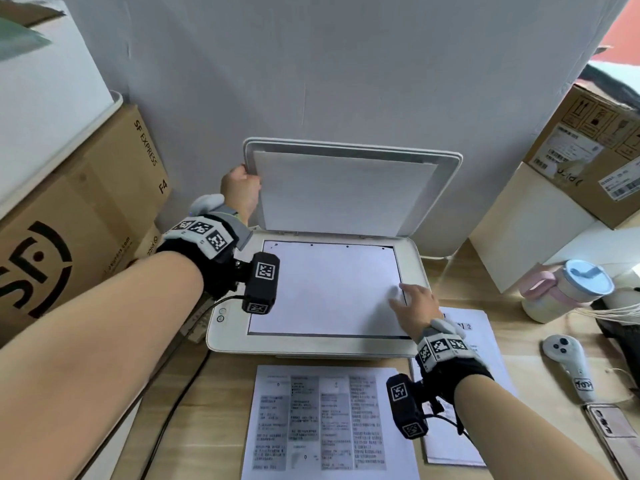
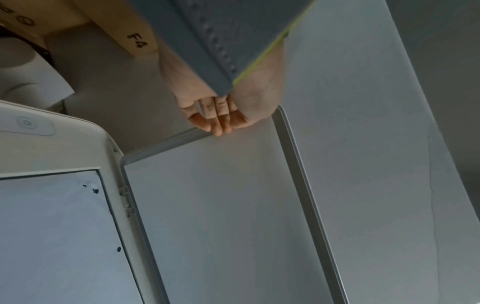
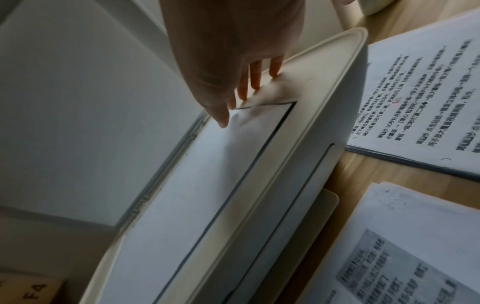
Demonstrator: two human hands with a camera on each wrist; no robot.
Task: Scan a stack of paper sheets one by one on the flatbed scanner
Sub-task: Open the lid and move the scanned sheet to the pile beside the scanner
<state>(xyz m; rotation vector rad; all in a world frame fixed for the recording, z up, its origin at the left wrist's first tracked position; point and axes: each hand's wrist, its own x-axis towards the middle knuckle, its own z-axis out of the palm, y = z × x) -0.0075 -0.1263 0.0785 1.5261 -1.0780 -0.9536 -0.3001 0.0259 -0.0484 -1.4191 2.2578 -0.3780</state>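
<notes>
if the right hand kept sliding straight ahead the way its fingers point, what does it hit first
Probably the raised scanner lid: the right hand lies on the sheet at the glass's right edge, fingers pointing toward the hinge. Depth is uncertain.

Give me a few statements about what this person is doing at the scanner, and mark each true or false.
1. The scanner lid is shut. False: it stands raised, and the left hand holds its edge.
2. A sheet lies on the scanner glass. True.
3. The right hand rests on the cup. False: its fingers touch the sheet's right edge, which is rumpled there.
4. A printed stack lies on the desk in front of the scanner. True.
5. The sheet on the glass shows its printed side. False: the side facing up is blank.
</notes>
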